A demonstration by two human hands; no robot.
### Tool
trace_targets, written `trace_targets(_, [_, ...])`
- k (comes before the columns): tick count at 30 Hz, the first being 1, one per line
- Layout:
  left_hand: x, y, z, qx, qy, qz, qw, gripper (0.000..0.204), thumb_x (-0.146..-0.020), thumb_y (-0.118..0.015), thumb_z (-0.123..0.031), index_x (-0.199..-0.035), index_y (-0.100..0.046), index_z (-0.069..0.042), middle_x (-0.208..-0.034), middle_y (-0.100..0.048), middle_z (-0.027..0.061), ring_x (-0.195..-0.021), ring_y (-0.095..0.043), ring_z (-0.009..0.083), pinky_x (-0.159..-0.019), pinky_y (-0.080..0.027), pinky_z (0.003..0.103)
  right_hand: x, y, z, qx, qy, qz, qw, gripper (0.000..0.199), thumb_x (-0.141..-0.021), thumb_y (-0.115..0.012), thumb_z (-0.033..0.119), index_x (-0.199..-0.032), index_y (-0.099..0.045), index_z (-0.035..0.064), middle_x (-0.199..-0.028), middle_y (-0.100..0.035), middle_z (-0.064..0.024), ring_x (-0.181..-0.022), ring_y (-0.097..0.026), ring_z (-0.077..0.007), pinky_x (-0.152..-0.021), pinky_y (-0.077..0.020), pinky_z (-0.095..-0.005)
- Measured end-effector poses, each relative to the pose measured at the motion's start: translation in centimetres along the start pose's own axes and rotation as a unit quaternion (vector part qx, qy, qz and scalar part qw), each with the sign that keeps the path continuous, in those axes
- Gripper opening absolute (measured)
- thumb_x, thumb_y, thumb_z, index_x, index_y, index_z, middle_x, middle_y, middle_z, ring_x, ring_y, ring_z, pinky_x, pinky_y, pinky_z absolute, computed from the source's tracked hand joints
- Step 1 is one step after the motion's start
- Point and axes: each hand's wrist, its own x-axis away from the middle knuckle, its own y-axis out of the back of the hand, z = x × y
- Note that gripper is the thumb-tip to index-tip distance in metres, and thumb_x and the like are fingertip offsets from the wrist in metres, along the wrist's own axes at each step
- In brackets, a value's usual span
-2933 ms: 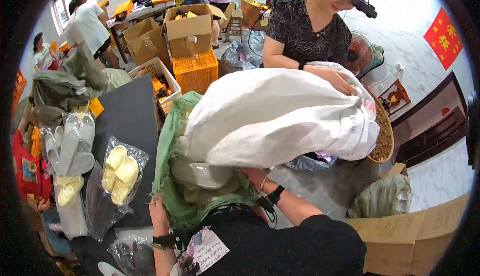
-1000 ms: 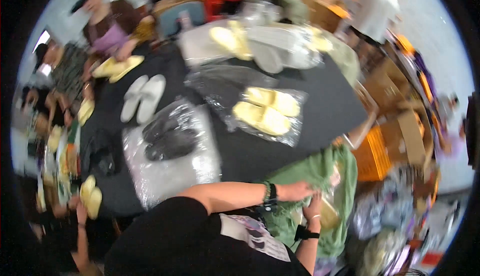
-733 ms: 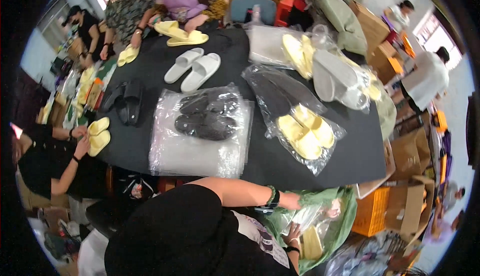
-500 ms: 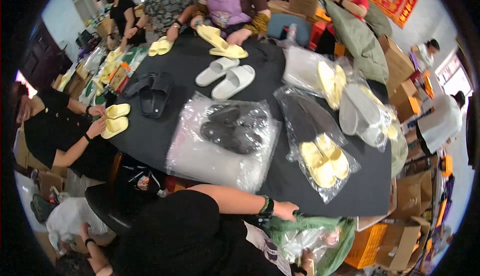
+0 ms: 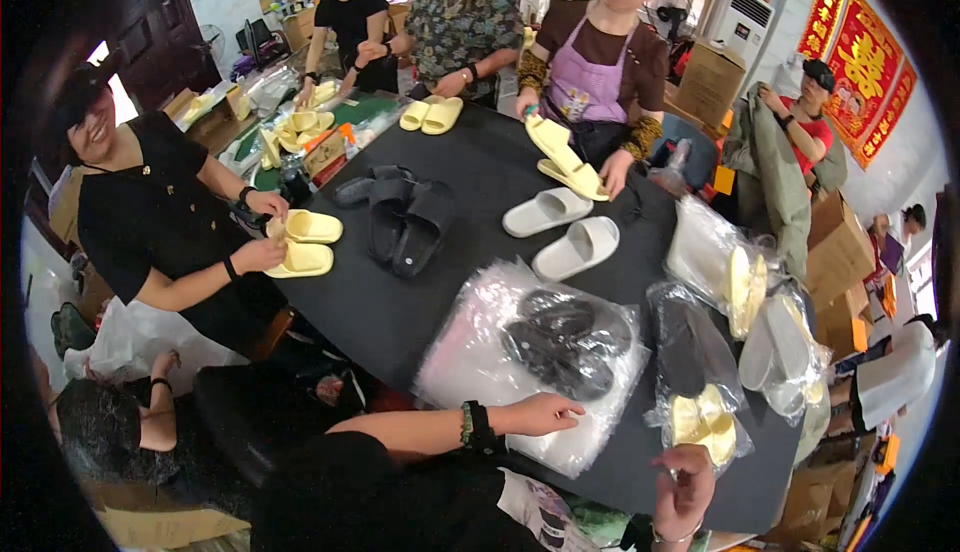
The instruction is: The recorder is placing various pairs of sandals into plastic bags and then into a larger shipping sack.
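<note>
My left hand, with a bracelet and a dark watch at the wrist, hangs over the near edge of a stack of clear plastic bags. Its fingers reach out loosely and hold nothing. Bagged black slippers lie on top of that stack. To the right, my right hand is raised with half-bent fingers apart, nothing in it. Just beyond it are bagged pale yellow slippers, partly covered by its fingertips. A bagged dark grey pair adjoins them.
Light grey slippers and black slippers lie loose on the black table. Co-workers around it handle yellow slippers. More bagged slippers sit at the right edge. Cardboard boxes stand beyond; green sacking shows below.
My left hand has let go of the green sack's rim and moved over the clear bags. My right hand has come up out of the sack. The view has tilted up and turned left.
</note>
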Motion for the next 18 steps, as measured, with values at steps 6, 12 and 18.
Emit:
trace_targets(6, [4.3, 5.1, 3.9, 0.046, 0.036, -0.051, 0.997, 0.035, -0.09, -0.06, -0.025, -0.12, -0.06, -0.006, -0.098, -0.068, 0.0125, -0.084, -0.063, 0.0185, -0.077, -0.049, 0.031, -8.8, -9.7, 9.3, -0.326, 0.276, 0.276, 0.861, 0.01, -0.08, -0.064, 0.01, -0.087, -0.063, 0.0027, -0.091, -0.058, -0.0152, -0.074, -0.062, -0.0277, -0.06, -0.0485, -0.0368])
trace_targets(12, [6.1, 8.1, 6.3, 0.14, 0.057, -0.081, 0.985, 0.034, -0.093, -0.059, -0.018, -0.124, -0.058, -0.004, -0.09, -0.065, 0.0045, -0.08, -0.056, 0.0084, -0.072, -0.047, 0.025, -14.3, -12.7, 12.2, -0.377, 0.307, 0.401, 0.777, 0.007, -0.084, -0.064, 0.011, -0.087, -0.067, 0.0056, -0.099, -0.06, -0.0086, -0.076, -0.064, -0.0272, -0.063, -0.049, -0.0332])
trace_targets(18, [6.3, 9.8, 5.4, 0.111, 0.098, -0.122, 0.982, 0.036, -0.092, -0.059, -0.013, -0.126, -0.056, -0.003, -0.088, -0.062, -0.0015, -0.08, -0.054, 0.0046, -0.074, -0.046, 0.022, -13.4, -11.3, 14.4, -0.362, 0.135, 0.332, 0.861, 0.024, -0.078, -0.06, -0.008, -0.087, -0.069, 0.0128, -0.109, -0.057, 0.0015, -0.066, -0.064, -0.0256, -0.057, -0.0483, -0.0336])
